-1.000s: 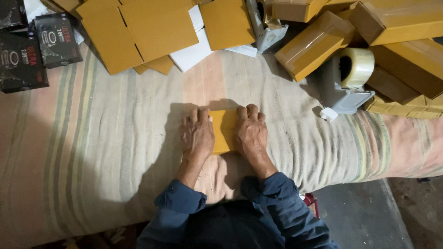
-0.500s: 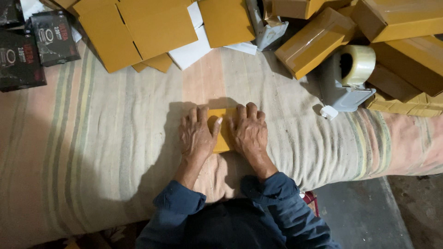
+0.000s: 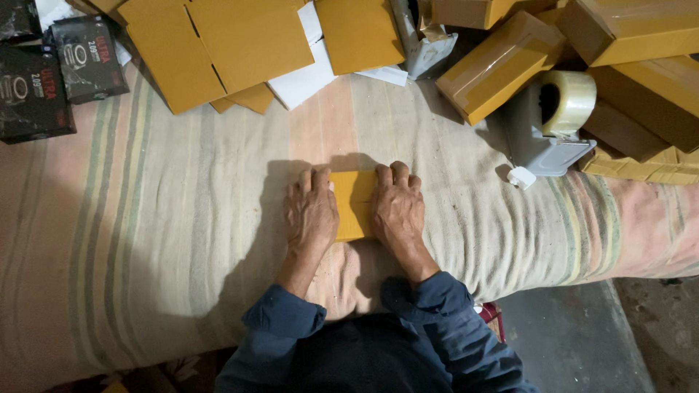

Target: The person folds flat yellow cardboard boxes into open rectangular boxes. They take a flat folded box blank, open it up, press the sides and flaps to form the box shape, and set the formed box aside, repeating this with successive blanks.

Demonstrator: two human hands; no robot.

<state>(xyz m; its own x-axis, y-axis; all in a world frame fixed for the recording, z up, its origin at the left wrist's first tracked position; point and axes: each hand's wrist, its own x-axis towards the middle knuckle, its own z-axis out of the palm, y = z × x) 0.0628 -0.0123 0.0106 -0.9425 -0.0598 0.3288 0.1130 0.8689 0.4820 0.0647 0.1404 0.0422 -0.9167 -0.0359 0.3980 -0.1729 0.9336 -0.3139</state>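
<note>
Seen through my head camera: striped cloth-covered bed [image 3: 145, 240], pale bands of green, peach, cream. Small yellow cardboard box [image 3: 352, 205] at centre, both hands pressing it flat onto cloth. Flat yellow cardboard blanks [image 3: 218, 44] and white sheet [image 3: 302, 76] along far edge. Black printed packets [image 3: 51, 73] far left. Grey tape dispenser [image 3: 550, 124] right, beside sealed taped boxes [image 3: 495, 65].

box [image 3: 352, 205] on cloth [image 3: 167, 218], between left hand [image 3: 311, 212] | right hand [image 3: 397, 207] | tape dispenser [image 3: 550, 124] right-behind, seemingly apart
</note>
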